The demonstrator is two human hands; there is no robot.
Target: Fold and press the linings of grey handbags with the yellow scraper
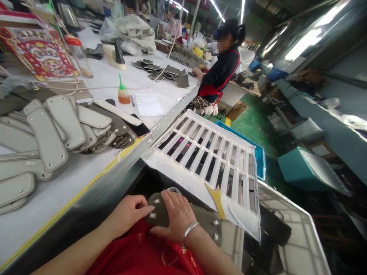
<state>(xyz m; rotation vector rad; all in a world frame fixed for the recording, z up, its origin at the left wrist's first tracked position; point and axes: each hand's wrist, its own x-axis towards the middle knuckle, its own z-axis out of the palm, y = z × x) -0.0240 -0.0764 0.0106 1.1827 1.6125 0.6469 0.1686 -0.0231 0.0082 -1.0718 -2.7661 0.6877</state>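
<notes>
In my lap area lies a long, dark grey-brown rounded panel [200, 217] with small white tabs near both ends. My right hand [176, 212] grips it from above, its fingers across the face and the thumb at the near edge. At the panel's left end, my left hand [134, 210] has curled fingers, its thumb tip touching the panel near a white tab; whatever is between thumb and fingers is too small to make out. A pile of similar pale grey panels [46, 133], with metal studs at their ends, lies on the table to the left.
A white slatted rack [206, 152] stands ahead, bearing a yellow Y-shaped piece [216, 200]. On the table [106, 76] are a green-tipped glue bottle [124, 94], paper [149, 105] and dark pieces [163, 71]. Another person [219, 65] works beyond. A blue crate [260, 162] sits behind the rack.
</notes>
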